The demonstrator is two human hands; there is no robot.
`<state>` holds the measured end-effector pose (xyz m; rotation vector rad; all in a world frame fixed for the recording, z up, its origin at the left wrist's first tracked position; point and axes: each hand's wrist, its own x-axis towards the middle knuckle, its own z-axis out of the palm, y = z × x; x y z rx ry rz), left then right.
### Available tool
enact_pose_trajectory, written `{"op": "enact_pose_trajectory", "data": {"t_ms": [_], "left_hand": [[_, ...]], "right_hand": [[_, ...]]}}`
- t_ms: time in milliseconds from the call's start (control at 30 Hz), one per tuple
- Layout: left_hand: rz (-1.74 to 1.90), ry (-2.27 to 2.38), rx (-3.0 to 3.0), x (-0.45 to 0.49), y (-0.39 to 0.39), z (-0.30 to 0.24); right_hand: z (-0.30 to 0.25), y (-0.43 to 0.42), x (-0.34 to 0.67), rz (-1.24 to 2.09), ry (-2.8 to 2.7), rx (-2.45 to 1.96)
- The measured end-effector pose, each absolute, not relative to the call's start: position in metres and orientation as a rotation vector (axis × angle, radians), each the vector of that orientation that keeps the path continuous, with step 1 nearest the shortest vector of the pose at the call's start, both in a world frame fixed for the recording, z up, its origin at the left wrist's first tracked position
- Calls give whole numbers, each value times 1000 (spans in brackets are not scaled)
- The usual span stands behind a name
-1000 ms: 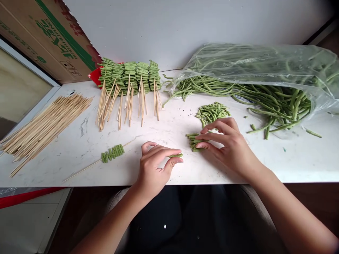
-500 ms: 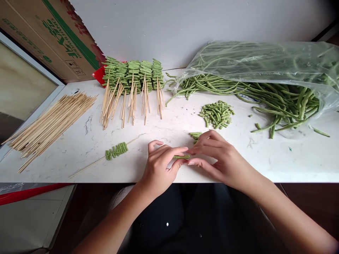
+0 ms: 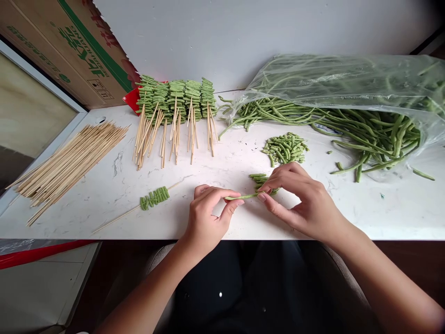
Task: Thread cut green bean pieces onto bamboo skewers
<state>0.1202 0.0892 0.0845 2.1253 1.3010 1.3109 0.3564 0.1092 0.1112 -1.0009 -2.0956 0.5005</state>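
Stretched between both hands is a green bean [image 3: 246, 196], held just above the white tabletop. My left hand [image 3: 210, 211] pinches its left end between thumb and fingers. At the right end, the thumb and fingertips of my right hand [image 3: 301, 197] are closed on the bean. Behind and partly under my right hand lies a small row of cut bean pieces [image 3: 257, 178]; some of it is hidden. To the left of my left hand, a skewer threaded with bean pieces [image 3: 155, 198] lies flat on the table.
A heap of short bean pieces [image 3: 285, 147] lies beyond my right hand. Long beans [image 3: 375, 134] spill from a clear plastic bag [image 3: 333, 79] at back right. Finished bean skewers [image 3: 177, 99] are stacked at the back; bare bamboo skewers [image 3: 73, 162] lie left, near a cardboard box [image 3: 76, 51].
My hands have drawn apart, the right one moving rightward and slightly away from me. More of the bean between them now shows.
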Motion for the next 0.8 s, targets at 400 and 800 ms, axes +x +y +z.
{"op": "enact_pose_trajectory", "data": {"t_ms": [400, 800], "left_hand": [[1296, 1190, 2137, 121, 90, 85], [1264, 1166, 2142, 120, 91, 84]], "right_hand": [[108, 108, 345, 444, -2181, -904], [100, 102, 342, 391, -2181, -877]]}}
